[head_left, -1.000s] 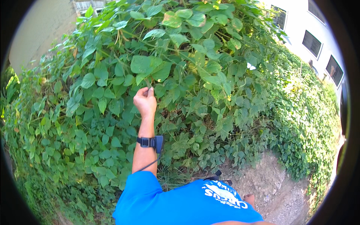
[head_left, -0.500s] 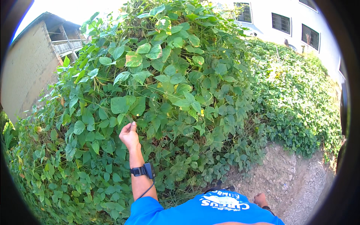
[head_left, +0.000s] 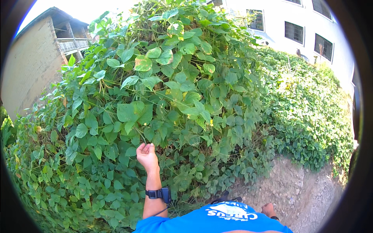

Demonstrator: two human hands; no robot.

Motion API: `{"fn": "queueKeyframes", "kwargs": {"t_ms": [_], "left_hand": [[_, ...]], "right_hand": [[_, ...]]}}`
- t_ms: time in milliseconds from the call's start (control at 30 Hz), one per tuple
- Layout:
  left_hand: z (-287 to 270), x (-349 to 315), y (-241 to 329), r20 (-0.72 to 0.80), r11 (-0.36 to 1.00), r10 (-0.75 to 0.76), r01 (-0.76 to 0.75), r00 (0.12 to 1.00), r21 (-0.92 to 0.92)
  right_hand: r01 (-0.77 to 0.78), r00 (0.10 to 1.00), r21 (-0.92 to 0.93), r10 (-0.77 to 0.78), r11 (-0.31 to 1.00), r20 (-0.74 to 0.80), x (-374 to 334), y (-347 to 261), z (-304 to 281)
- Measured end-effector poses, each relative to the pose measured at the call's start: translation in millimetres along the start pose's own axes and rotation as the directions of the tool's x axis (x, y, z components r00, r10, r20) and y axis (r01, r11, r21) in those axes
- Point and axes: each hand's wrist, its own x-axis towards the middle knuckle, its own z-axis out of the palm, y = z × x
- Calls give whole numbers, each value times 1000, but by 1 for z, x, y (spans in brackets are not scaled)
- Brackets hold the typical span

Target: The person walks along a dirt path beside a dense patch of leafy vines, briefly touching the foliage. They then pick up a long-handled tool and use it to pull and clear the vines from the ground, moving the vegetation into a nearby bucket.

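My left hand [head_left: 148, 156] is raised in front of a tall, leafy green vine [head_left: 178, 97]. Its fingers are curled and the thumb is pressed toward them, at the lower end of a thin stem [head_left: 142, 136]. Broad green leaves [head_left: 130, 112] hang just above the fingertips, with a small yellow flower or spot among them. A black band with a small box [head_left: 159, 193] is strapped round my left wrist, a cable running from it. Low at my right side, my right hand [head_left: 269, 209] looks closed; what it holds, if anything, is hidden.
Bare, stony soil [head_left: 295, 190] slopes away at the right. Behind it lies a lower sunlit mass of vines [head_left: 307, 116]. A white building [head_left: 272, 19] with barred windows stands at the back right, a tan building [head_left: 35, 54] with a balcony at the back left.
My left hand has come down and slightly right, toward me, away from the flower. The view has shifted a little. My right hand stays low at my side.
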Motion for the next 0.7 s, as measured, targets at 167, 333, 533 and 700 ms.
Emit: {"fn": "queueKeyframes", "kwargs": {"t_ms": [167, 333, 533, 700], "left_hand": [[1, -38, -36, 83, 996, -86, 87, 993, -7], [3, -89, -74, 353, 946, -314, 322, 881, 37], [8, -147, -110, 483, 907, -418, 323, 769, 271], [5, -176, -132, 569, 908, -333, 92, 752, 409]], "right_hand": [[15, 999, 43, -16, 999, 29, -6, -5, -3], [-20, 1000, 15, 19, 1000, 18, -15, -17, -5], [50, 984, -98, -66, 994, -167, -45, -31, -2], [-76, 997, 20, 75, 997, 28, 4, 12, 10]]}}
